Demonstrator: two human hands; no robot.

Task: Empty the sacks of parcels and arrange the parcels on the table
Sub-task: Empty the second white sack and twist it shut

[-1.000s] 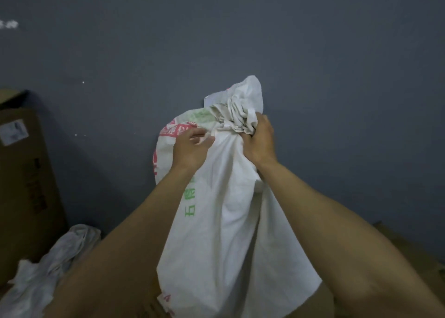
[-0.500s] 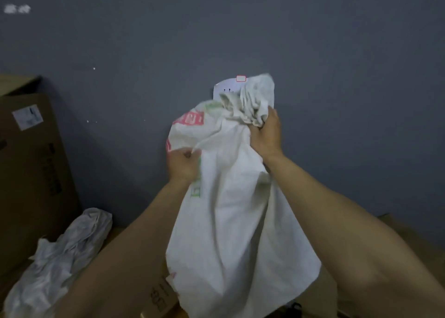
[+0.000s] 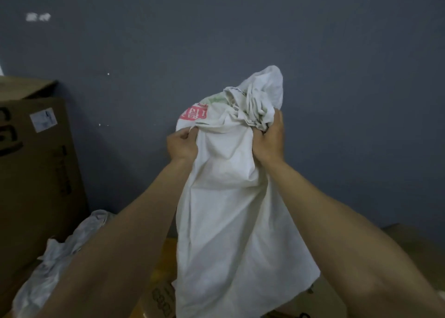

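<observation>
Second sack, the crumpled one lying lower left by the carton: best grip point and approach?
Probably its raised, crumpled upper end near the carton, taken from above. The cloth there is bunched into folds that one of the hands could close on; the rest of the sack lies flat and low, partly hidden behind the left forearm. Which end is the mouth cannot be told.

A single wide-angle view is taken from the wearer's head, directed forward and slightly down toward a grey wall [image 3: 240, 29]. Both forearms are seen close up, running from the lower edge toward mid-frame. No second view is given.
</observation>
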